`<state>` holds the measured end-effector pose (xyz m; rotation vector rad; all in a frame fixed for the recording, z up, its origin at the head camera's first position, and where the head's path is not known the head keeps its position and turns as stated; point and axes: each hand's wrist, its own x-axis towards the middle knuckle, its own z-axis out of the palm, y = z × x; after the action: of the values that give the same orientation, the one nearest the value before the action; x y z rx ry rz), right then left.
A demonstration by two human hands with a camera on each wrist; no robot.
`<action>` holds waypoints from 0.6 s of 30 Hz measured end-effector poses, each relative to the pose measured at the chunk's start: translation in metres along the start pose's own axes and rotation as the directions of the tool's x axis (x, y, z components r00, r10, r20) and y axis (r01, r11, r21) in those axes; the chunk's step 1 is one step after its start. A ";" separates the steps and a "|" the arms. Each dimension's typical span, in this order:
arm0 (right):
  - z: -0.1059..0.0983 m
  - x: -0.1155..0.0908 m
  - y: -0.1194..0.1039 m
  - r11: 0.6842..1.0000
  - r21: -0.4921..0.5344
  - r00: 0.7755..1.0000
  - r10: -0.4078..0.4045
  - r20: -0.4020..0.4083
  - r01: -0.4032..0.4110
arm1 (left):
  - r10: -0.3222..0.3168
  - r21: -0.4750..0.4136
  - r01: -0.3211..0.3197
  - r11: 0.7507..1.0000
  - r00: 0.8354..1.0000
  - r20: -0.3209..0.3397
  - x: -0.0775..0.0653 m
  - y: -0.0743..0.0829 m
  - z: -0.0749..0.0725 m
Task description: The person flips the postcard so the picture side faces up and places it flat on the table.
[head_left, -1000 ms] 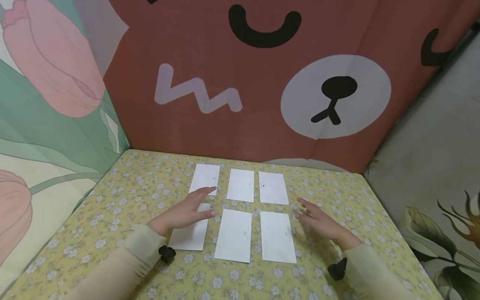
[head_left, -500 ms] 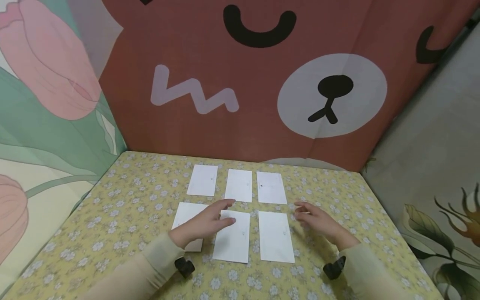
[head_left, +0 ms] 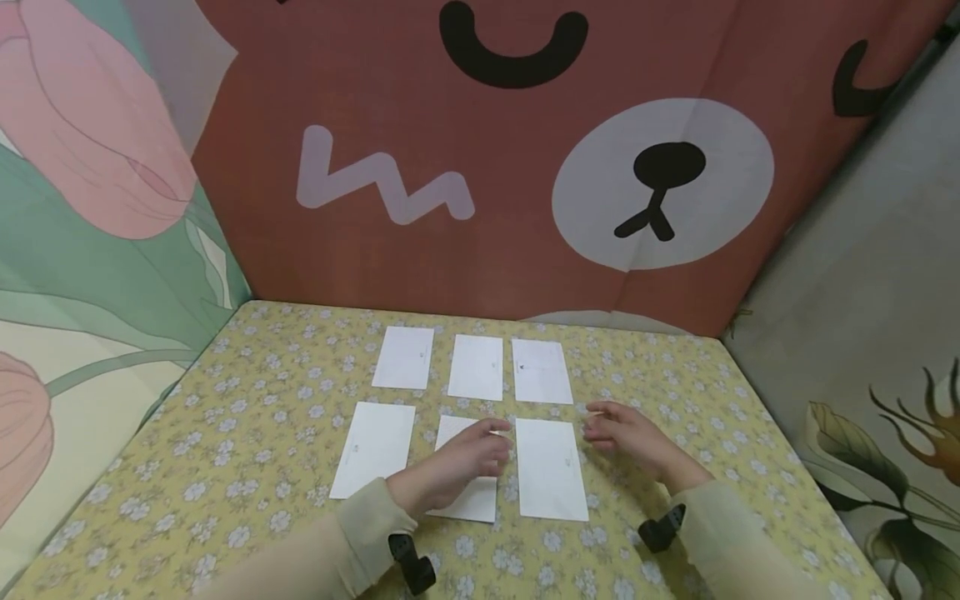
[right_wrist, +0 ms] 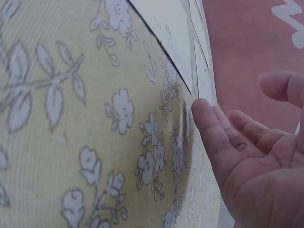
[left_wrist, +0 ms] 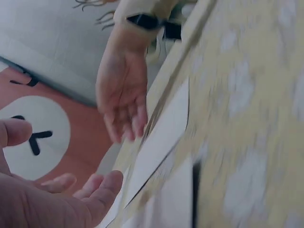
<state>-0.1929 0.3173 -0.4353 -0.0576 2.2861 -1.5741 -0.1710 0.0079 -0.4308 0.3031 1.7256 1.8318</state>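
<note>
White paper cards lie in two rows of three. The front row holds a left card (head_left: 372, 450), a middle card (head_left: 465, 507) and a right card (head_left: 552, 475). My left hand (head_left: 463, 467) is over the front middle card and covers part of it, fingers loosely bent with nothing between them. Just right of the cards, my right hand (head_left: 630, 439) hovers with relaxed fingers and an empty palm, as the right wrist view also shows with the hand (right_wrist: 266, 166) beside a card edge (right_wrist: 166, 33). Behind are the back left (head_left: 403, 358), back middle (head_left: 476, 368) and back right (head_left: 542, 372) cards.
A yellow flowered cloth (head_left: 247, 433) covers the table. A brown panel with a bear face (head_left: 517, 250) stands at the table's back edge. Flower-printed panels flank it, a pink and green one (head_left: 112, 208) at left and a grey one (head_left: 862, 292) at right.
My left hand has moved right, from over the front left card to the front middle card, and its fingers have bent more. The right hand has hardly moved. The cards stay in place.
</note>
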 end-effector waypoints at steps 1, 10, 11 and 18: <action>0.000 0.001 -0.001 1.000 0.000 1.000 0.004 -0.003 -0.004 | -0.004 -0.033 0.004 0.999 1.000 0.002 0.000 -0.002 0.004; 0.006 0.011 0.000 0.999 0.040 0.999 0.020 -0.035 -0.019 | -0.079 -0.232 0.054 0.971 0.992 -0.098 0.005 -0.006 0.041; 0.008 0.012 0.001 0.999 0.046 0.998 0.031 -0.050 -0.029 | -0.088 -0.237 0.059 0.970 0.990 -0.112 0.005 -0.007 0.045; 0.016 0.015 0.004 0.994 0.083 0.991 0.076 -0.107 -0.068 | -0.156 -0.244 0.118 0.963 0.977 -0.146 0.007 -0.010 0.062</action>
<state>-0.2016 0.3011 -0.4477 0.1336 2.2772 -1.6666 -0.1398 0.0626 -0.4339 -0.0649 1.5712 1.9776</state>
